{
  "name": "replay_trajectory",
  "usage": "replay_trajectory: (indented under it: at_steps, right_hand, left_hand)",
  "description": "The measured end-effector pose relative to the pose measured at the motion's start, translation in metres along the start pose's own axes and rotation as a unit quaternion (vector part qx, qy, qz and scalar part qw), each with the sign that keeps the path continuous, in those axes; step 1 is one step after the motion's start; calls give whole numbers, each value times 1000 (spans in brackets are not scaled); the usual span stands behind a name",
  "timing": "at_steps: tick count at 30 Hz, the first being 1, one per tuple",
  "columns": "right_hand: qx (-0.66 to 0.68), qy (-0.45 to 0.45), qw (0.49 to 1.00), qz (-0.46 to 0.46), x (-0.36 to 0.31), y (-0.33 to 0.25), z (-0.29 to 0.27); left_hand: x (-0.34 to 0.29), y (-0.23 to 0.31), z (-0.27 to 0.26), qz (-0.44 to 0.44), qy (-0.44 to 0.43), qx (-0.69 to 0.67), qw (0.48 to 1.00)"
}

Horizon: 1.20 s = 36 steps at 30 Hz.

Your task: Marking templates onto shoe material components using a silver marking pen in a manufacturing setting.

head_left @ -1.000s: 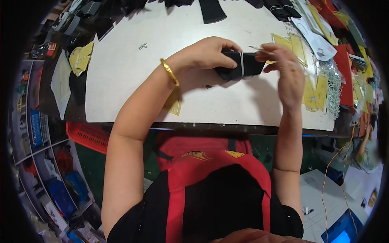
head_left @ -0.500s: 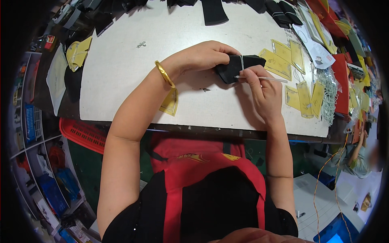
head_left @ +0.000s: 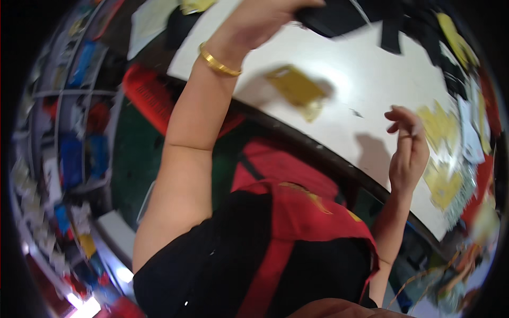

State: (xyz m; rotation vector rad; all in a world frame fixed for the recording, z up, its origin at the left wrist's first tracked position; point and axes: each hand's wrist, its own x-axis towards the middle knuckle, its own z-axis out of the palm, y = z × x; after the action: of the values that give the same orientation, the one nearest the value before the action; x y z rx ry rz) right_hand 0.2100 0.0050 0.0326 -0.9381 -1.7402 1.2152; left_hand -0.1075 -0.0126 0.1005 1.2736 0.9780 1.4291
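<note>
At the top edge, beyond the table's middle, my left hand [head_left: 270,21] reaches far forward, a gold bangle [head_left: 218,62] on its wrist. Its fingertips close on the end of a black bundle [head_left: 331,18] that has a pale band across it; the picture's edge cuts this off and motion blurs it. My right hand [head_left: 409,148] hovers over the table's right part, fingers loosely bent and apart, with nothing visible in it. A yellow card piece [head_left: 297,87] lies on the white tabletop [head_left: 339,124] between the hands.
More yellow card pieces [head_left: 439,127] and a heap of pale green bands [head_left: 461,196] lie at the right. Black pieces [head_left: 392,32] line the table's far side. A red basket [head_left: 146,100] sits below the left edge; shelves [head_left: 74,95] stand further left.
The view has swung round toward the left. My left hand has moved away to the far side with the black bundle. My right hand has left the bundle, and its thin white stick no longer shows.
</note>
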Motion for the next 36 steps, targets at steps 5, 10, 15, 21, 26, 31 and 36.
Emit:
replay_trajectory:
  at_steps: [5,10,15,21,26,31,36]
  right_hand:
    - [-323,-119,916,-207,-5,3,58]
    - [-358,-175,905,-147,2,9,81]
    - [-345,-176,885,-258,-30,22,110]
    - [-343,-88,854,-380,-44,25,70]
    - [-422,193,829,-312,-34,-2,-73]
    - [-579,318,704,-260,-56,-7,-177]
    - [-641,338,653,-217,-42,1,-208]
  left_hand:
    - [-156,-7,-111,165,450,0,878]
    - [-300,-78,-205,-82,570,243,781]
    - [-302,-82,-260,-15,543,561,625]
    - [-83,-42,-122,41,349,364,862]
    - [8,-50,9,197,-18,480,855]
    - [44,-68,69,266,-186,504,800]
    - [91,-100,117,289,-291,458,789]
